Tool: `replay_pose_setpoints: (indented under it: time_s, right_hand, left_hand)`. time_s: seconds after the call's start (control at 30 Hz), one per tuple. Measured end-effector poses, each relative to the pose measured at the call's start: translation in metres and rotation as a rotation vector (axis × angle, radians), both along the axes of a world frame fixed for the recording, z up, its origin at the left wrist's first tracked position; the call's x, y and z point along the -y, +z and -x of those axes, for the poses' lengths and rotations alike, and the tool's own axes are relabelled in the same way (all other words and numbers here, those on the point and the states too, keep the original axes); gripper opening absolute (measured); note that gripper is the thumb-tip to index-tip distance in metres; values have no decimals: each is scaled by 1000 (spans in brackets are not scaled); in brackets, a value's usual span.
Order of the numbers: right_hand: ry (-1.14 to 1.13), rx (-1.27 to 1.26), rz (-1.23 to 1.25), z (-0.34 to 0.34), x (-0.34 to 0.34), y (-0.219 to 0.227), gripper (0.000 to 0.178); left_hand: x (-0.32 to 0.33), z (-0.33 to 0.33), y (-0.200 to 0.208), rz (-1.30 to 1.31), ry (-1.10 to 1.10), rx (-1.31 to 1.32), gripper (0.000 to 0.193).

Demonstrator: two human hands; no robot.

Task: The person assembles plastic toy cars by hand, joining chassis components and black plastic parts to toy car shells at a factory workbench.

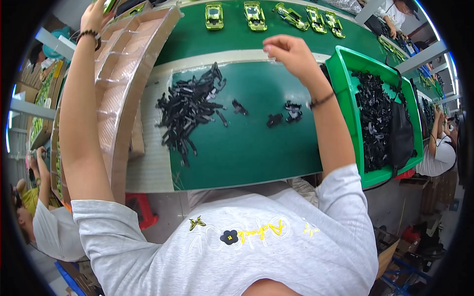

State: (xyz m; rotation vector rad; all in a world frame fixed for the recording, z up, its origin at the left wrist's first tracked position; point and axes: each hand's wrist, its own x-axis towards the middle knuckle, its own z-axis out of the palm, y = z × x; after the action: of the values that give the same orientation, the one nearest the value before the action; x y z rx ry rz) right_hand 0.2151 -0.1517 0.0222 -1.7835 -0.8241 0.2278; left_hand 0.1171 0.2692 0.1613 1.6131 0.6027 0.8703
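1. A green piece, partly cut off by the upper edge of the view, is sitting in the person's left hand, far beyond the black pile and to its left. The left fingers are curling around it.
2. The right hand is hovering beyond the pile and to its right. Its fingers are bending close together, thumb near forefinger; whether the tips are meeting cannot be told.
3. The black pile, made up of many slim parts, is spreading over the left portion of a green counter.
4. To the right of the pile, a loose black part is lying near it, with a black piece and a black-and-grey cluster resting farther off.
5. Left of the pile, a long divided box is stretching away from the person.
6. Beyond the pile, five green toy car bodies are standing in a row.
7. Well right of the pile, a green bin is holding more black parts and a black pouch.
8. Farthest out, co-workers are working on both sides of the pile.
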Motion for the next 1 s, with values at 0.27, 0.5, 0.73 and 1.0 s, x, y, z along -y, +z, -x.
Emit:
replay_pose_setpoints:
  time_s: [0.27,0.5,0.73,1.0]
  right_hand:
    - [-184,195,-547,-23,-41,35,18]
    - [505,628,403,21,5,56,17]
    - [539,786,434,84,11,-16,22]
    - [521,824,453,98,2,-16,11]
  left_hand:
    - [207,45,-2,-151,-120,-181,44]
    - [235,84,-85,-528,-492,-325,65]
    - [217,110,-136,-246,-645,-181,55]
    - [207,120,-149,511,-746,484,55]
